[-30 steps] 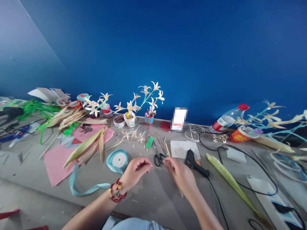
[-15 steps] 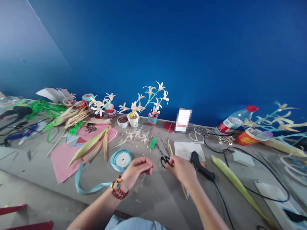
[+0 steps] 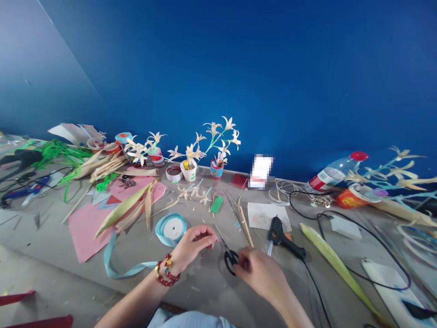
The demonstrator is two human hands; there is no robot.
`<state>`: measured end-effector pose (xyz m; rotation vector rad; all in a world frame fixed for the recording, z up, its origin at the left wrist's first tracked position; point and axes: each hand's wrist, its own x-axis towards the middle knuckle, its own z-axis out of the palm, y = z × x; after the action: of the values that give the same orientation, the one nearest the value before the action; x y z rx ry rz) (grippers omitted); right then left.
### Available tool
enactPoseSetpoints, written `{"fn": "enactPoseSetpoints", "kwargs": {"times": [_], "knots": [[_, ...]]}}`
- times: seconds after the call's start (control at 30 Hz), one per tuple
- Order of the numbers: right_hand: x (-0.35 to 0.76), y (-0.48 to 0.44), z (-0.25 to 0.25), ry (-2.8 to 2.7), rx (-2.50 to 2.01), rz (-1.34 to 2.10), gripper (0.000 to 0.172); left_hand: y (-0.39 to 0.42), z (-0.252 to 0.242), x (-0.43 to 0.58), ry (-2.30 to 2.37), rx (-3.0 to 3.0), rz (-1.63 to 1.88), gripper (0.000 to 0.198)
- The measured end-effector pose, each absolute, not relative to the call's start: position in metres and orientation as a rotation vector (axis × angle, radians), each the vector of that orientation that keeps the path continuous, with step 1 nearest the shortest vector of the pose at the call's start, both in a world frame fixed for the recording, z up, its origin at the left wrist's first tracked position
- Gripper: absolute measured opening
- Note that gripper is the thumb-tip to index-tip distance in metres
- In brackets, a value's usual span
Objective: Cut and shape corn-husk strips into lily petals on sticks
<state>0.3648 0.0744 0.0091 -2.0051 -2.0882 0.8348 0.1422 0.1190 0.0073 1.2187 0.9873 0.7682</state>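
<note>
My right hand (image 3: pixel 260 275) is closed on the black handles of a pair of scissors (image 3: pixel 226 250), whose blades point up and to the left just above the grey table (image 3: pixel 211 284). My left hand (image 3: pixel 194 242), with a red bead bracelet at the wrist, is pinched shut on something too small to name. It hovers beside a roll of light blue ribbon (image 3: pixel 171 228). A black glue gun (image 3: pixel 282 236) lies just right of my right hand.
Pink paper (image 3: pixel 83 225), corn husks (image 3: pixel 123 207), thin sticks (image 3: pixel 243 216) and small cups of husk flowers (image 3: pixel 191 159) crowd the back of the table. A plastic bottle (image 3: pixel 332 173), black cables (image 3: pixel 344 218) and a long green husk (image 3: pixel 332 259) lie on the right.
My right hand took hold of the scissors further back on the table and has drawn them toward me. My left hand has stayed pinched in about the same place.
</note>
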Motion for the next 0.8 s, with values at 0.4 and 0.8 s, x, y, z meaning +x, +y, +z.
{"fn": "enactPoseSetpoints", "kwargs": {"times": [0.4,0.8], "knots": [[0.352,0.093,0.017,-1.145,-1.264,1.294,0.034,0.135,0.035,0.152,0.977,2.061,0.656,0.013],[0.368,0.091,0.021,-0.941,-1.293,1.241,0.038,0.287,0.054,0.155,1.675,2.307,0.061,0.022]]}}
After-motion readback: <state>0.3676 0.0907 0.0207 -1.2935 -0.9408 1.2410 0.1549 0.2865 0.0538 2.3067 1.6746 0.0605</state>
